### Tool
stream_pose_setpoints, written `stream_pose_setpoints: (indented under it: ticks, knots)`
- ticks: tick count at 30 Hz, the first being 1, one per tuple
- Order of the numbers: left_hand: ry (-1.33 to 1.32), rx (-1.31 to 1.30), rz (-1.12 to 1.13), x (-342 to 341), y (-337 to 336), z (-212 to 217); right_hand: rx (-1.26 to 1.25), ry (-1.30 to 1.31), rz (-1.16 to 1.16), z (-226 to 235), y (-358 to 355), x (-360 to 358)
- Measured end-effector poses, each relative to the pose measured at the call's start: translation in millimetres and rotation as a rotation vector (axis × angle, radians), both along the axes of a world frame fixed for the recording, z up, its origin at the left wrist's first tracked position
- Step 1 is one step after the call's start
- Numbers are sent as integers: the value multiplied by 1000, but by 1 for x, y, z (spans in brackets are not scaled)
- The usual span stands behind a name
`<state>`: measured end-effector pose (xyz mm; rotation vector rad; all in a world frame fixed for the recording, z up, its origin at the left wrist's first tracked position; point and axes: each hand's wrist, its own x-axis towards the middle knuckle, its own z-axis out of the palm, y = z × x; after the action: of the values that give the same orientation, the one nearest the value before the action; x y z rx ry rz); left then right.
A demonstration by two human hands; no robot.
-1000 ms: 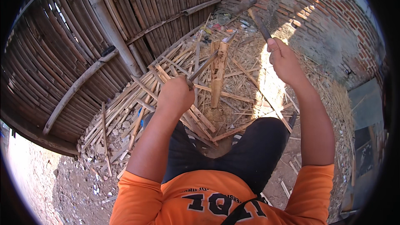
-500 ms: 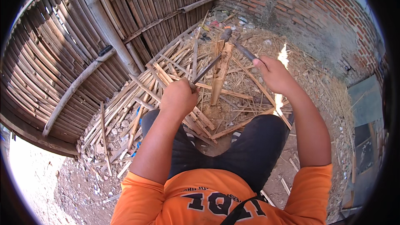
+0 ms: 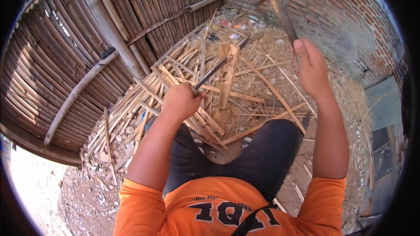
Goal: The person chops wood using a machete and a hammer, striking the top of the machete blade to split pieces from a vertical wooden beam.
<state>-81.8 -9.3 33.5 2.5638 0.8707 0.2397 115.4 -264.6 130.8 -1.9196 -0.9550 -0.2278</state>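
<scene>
My left hand (image 3: pixel 181 101) is closed on the handle of a long dark-bladed knife (image 3: pixel 213 73). The blade slants up and away to the right, through the top part of an upright wooden block (image 3: pixel 228 78), and its tip shows beyond the far side. A split seems to run down from the block's top, with a narrower strip on its left. Raised high on the right, my right hand (image 3: pixel 309 67) grips the dark handle of a hammer (image 3: pixel 284 17). The rough, thick hammer head is apart from the knife and block, over the brick wall in the view.
Split wooden sticks (image 3: pixel 148 91) lie heaped on the left, reaching round the block. A bamboo wall (image 3: pixel 162 8) stands at far left and a brick wall (image 3: pixel 341 22) at far right. Grey panels (image 3: pixel 383 107) lean at the right. My knees (image 3: pixel 280 142) flank the block's near side.
The hammer has risen from beside the block's top to well above it, carried up and right by my right hand. The knife sits slightly lower in the block.
</scene>
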Motion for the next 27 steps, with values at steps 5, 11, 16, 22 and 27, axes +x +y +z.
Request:
stream_pose_setpoints:
  ticks: [5,11,16,22,27]
  knots:
    - [70,58,-31,-2,4,14,-471,-50,-27,-15,11,-15]
    - [91,52,-3,-6,6,14,-198,-83,-69,1,9,-17]
    - [124,74,-12,-6,4,18,-477,-84,-46,-44,17,-2]
    - [139,48,14,-11,6,19,-212,27,-112,-12,20,-11]
    - [148,59,12,-14,2,21,-486,-59,-32,-63,35,-11]
